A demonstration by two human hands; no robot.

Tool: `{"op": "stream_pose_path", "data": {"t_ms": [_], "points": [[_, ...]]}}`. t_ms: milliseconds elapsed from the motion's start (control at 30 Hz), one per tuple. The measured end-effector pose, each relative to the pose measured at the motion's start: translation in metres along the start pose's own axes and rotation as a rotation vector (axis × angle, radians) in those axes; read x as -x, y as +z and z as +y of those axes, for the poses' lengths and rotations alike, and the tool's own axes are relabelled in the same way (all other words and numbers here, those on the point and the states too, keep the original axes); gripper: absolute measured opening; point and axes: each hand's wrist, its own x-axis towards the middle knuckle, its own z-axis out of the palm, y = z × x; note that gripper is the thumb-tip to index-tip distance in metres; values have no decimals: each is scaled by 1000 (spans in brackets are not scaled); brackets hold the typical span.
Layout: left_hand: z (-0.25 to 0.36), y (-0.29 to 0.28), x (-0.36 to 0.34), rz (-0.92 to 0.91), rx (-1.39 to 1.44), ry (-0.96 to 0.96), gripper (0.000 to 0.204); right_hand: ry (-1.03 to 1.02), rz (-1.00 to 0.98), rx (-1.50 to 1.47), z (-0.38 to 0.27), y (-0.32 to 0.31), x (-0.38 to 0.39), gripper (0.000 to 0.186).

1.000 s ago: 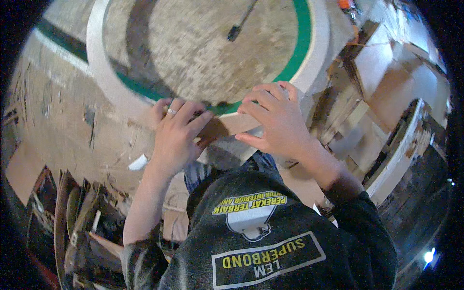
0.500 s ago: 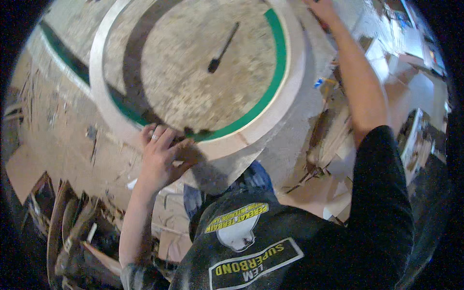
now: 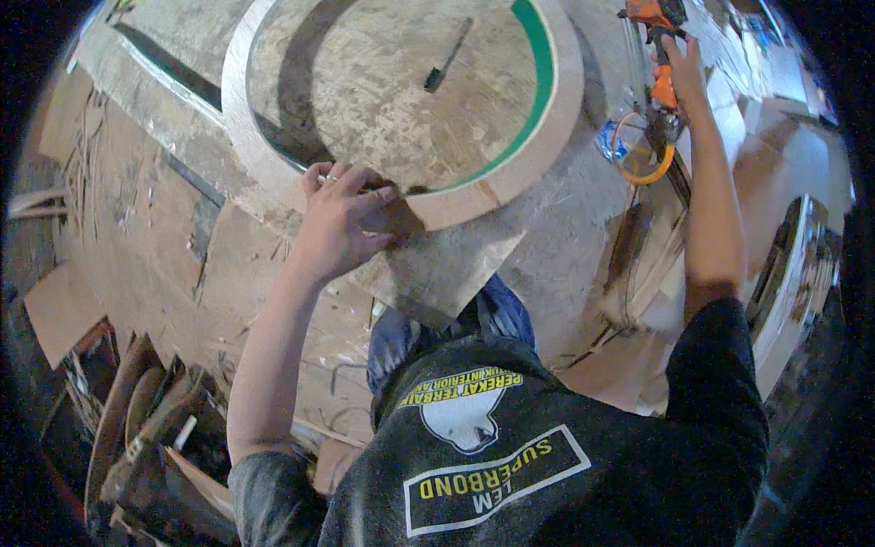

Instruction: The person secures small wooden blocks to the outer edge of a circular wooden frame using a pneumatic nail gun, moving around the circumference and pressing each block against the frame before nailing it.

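A large pale wooden ring point(image 3: 538, 173) rests on the worktable, with a green strip point(image 3: 545, 64) along its inner wall. My left hand point(image 3: 344, 214) is closed over the near rim, its fingers curled to the inner side and the thumb outside. A ring shows on one finger. At the far right, my right hand point(image 3: 688, 77) grips the handle of an orange and black nail gun point(image 3: 663, 88). An orange hose point(image 3: 649, 175) loops below its handle. The gun is off to the right of the wooden ring, apart from it.
Inside the ring lies a thin stick-like tool point(image 3: 436, 77) with a dark block end. A long strip point(image 3: 169, 77) runs out to the left. A small blue object point(image 3: 609, 139) sits near the hose. Scrap wood point(image 3: 137, 410) is heaped at lower left, with more boards at right.
The orange nail gun in my right hand has come into view at the far right. The ring and my left hand on it appear higher and farther right in the picture.
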Motion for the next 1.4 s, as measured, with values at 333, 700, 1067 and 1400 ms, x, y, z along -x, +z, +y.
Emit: {"op": "stream_pose_path", "data": {"t_ms": [333,700,1067,1400], "points": [[4,3,-8,-14,-113,17,56,1,-249,472,-109,-77,257,41],[-45,15,-28,-176,286,-73,68,-38,-329,289,-179,-39,360,45],[-28,19,-20,-91,60,6,72,-68,-486,359,-149,42,343,67],[-40,43,-26,-75,28,54,65,-3,-637,523,-189,82,304,58]]}}
